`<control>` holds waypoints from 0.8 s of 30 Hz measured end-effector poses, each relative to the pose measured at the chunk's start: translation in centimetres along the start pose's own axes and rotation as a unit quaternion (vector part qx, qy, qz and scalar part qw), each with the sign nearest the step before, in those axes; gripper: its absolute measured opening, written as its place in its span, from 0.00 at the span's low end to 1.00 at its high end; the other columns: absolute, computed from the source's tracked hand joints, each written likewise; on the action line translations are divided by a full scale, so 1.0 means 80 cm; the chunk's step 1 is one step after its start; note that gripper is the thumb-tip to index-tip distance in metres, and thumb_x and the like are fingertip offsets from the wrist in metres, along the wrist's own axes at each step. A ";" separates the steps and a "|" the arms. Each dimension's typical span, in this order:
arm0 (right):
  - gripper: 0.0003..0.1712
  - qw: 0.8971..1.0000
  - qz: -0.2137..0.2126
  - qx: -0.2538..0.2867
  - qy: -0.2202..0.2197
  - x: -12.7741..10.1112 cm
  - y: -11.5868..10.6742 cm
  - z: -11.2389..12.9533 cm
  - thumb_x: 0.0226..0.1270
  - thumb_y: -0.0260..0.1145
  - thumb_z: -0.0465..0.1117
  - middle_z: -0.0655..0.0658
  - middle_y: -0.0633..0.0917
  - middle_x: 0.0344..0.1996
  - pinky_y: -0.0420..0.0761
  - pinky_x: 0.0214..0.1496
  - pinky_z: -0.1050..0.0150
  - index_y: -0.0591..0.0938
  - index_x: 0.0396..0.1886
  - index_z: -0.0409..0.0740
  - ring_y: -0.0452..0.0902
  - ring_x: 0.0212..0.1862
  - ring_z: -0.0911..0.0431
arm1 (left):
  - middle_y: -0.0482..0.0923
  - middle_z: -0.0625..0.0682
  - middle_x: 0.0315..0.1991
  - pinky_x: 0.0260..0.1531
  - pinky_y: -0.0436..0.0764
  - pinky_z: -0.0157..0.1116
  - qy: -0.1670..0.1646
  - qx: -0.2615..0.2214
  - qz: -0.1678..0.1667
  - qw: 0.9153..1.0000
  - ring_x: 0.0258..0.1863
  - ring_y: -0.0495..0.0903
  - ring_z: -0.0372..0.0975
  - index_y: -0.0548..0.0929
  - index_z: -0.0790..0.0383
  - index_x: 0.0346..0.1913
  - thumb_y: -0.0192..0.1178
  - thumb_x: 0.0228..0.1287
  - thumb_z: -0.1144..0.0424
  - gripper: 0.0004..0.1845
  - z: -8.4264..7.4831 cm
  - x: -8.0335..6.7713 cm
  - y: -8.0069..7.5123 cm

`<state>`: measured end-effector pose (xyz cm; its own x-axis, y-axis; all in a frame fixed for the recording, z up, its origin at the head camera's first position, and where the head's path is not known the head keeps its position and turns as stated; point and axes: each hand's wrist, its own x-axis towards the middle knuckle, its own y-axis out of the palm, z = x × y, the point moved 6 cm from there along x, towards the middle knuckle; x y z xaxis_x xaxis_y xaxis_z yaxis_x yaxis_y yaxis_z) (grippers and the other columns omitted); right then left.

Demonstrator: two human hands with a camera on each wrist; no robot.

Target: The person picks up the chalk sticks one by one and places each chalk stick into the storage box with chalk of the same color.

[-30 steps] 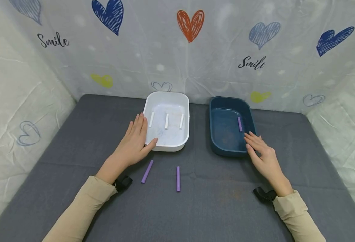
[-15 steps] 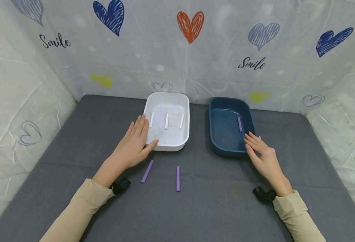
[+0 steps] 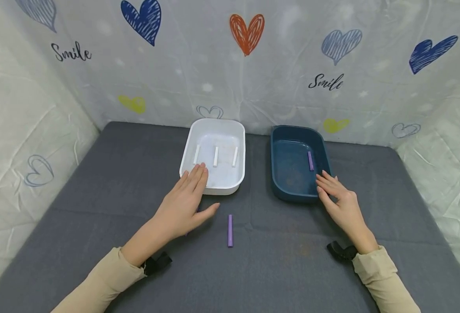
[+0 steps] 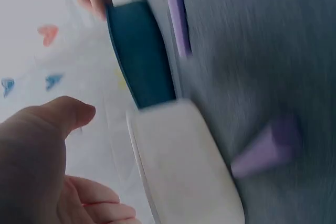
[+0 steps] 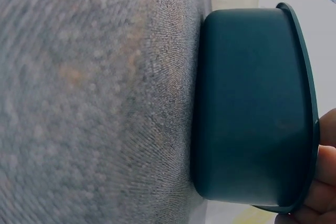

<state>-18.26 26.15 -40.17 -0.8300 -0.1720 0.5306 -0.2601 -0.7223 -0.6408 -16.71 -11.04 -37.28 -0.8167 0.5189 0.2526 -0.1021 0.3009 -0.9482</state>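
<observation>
Purple stick (image 3: 230, 230) on open mat between left hand (image 3: 186, 202) and right hand (image 3: 339, 202)

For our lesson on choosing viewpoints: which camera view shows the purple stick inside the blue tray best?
The head view: the purple stick lies in full sight on the floor of the blue tray. The right wrist view shows only the tray's outer wall; the left wrist view shows only its blurred side.

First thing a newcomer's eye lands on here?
Probably the two tubs at the back of the grey mat: a white tub holding three white sticks, and a dark blue tub holding one purple stick. The left hand hovers in front of the white tub; the right hand rests on the blue tub's near corner.
</observation>
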 end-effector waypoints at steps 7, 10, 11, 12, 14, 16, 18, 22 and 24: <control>0.16 1.000 -0.005 -0.002 -0.008 0.000 -0.003 0.000 0.66 0.67 0.29 0.37 0.84 0.53 0.63 0.70 0.49 0.86 0.53 0.33 0.75 0.63 0.45 | 0.61 0.70 0.71 0.70 0.59 0.52 0.055 -0.017 -0.046 0.997 0.73 0.59 0.56 0.64 0.79 0.70 0.65 0.61 0.46 0.46 -0.043 -0.013 0.005; 0.15 1.000 -0.005 -0.005 -0.009 0.000 -0.004 0.000 0.66 0.67 0.31 0.38 0.85 0.52 0.64 0.70 0.49 0.86 0.52 0.34 0.77 0.62 0.46 | 0.62 0.71 0.70 0.69 0.61 0.53 0.072 -0.030 -0.047 0.996 0.72 0.61 0.56 0.66 0.80 0.68 0.67 0.59 0.46 0.47 -0.057 -0.019 0.010; 0.15 1.000 -0.005 -0.006 -0.009 0.001 -0.004 0.000 0.66 0.67 0.31 0.38 0.85 0.52 0.64 0.70 0.49 0.86 0.52 0.34 0.77 0.61 0.45 | 0.63 0.71 0.70 0.69 0.61 0.53 0.075 -0.036 -0.042 0.996 0.72 0.62 0.55 0.66 0.79 0.68 0.68 0.58 0.45 0.47 -0.062 -0.020 0.013; 0.15 1.000 -0.006 -0.006 -0.009 0.001 -0.004 0.001 0.66 0.67 0.31 0.38 0.85 0.52 0.65 0.70 0.49 0.86 0.52 0.34 0.78 0.61 0.45 | 0.63 0.71 0.70 0.69 0.61 0.53 0.078 -0.041 -0.034 0.995 0.72 0.62 0.55 0.67 0.79 0.68 0.68 0.58 0.45 0.47 -0.065 -0.021 0.016; 0.15 1.000 -0.007 -0.007 -0.010 0.001 -0.004 0.001 0.66 0.68 0.31 0.38 0.85 0.52 0.65 0.69 0.48 0.86 0.52 0.34 0.78 0.60 0.45 | 0.63 0.70 0.70 0.69 0.61 0.53 0.078 -0.054 -0.013 0.995 0.72 0.62 0.54 0.67 0.79 0.68 0.68 0.58 0.44 0.48 -0.071 -0.024 0.023; 0.15 1.000 -0.008 -0.008 -0.012 0.002 -0.004 0.002 0.66 0.68 0.31 0.38 0.85 0.52 0.65 0.69 0.47 0.86 0.52 0.34 0.78 0.60 0.44 | 0.61 0.70 0.71 0.69 0.61 0.52 0.074 -0.067 0.015 0.995 0.72 0.61 0.54 0.65 0.79 0.69 0.69 0.58 0.42 0.50 -0.076 -0.025 0.033; 0.15 1.000 -0.009 -0.008 -0.013 0.002 -0.004 0.002 0.66 0.68 0.31 0.38 0.85 0.52 0.65 0.69 0.47 0.86 0.52 0.34 0.78 0.60 0.44 | 0.59 0.71 0.72 0.69 0.60 0.52 0.067 -0.088 0.046 0.993 0.73 0.59 0.54 0.63 0.79 0.71 0.70 0.57 0.42 0.52 -0.079 -0.028 0.043; 0.15 1.000 -0.008 -0.010 -0.011 0.002 -0.003 0.001 0.66 0.68 0.31 0.38 0.85 0.52 0.64 0.70 0.49 0.86 0.52 0.34 0.79 0.60 0.44 | 0.53 0.70 0.75 0.68 0.62 0.53 0.036 -0.130 0.106 0.985 0.74 0.55 0.55 0.57 0.77 0.74 0.74 0.53 0.43 0.57 -0.081 -0.033 0.061; 0.15 1.000 -0.008 -0.010 -0.011 0.002 -0.002 0.000 0.66 0.67 0.31 0.38 0.85 0.52 0.64 0.70 0.49 0.86 0.52 0.34 0.79 0.59 0.44 | 0.52 0.69 0.75 0.66 0.65 0.54 0.022 -0.144 0.127 0.981 0.74 0.54 0.56 0.56 0.76 0.74 0.76 0.51 0.44 0.59 -0.080 -0.035 0.067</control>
<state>-18.30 26.25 -39.97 -0.8147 -0.1746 0.5530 -0.2841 -0.7113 -0.6430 -11.30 -5.74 -41.83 -0.7693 0.6382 0.0301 0.2710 0.3686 -0.8892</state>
